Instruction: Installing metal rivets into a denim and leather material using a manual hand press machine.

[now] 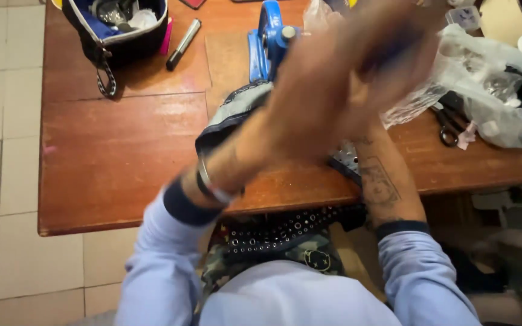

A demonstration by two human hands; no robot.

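My left hand (309, 108) and my right hand (394, 66) are raised together above the wooden table (110, 163), pressed against each other and badly blurred. A dark streak shows near the fingers, but I cannot tell whether either hand holds anything. A bracelet sits on my left wrist and a tattoo marks my right forearm. Below the hands lies a dark fabric piece with a grey patterned edge (231, 118), and a grey metal part with holes (345, 160) is near my right wrist. A blue press tool (270, 36) stands just behind the hands.
A black bag with blue lining (116, 30) stands at the back left, with a black and silver cylinder (182, 43) beside it. Clear plastic bags (490, 84) and black scissors (448, 124) lie at the right. A studded black belt (285, 232) rests on my lap.
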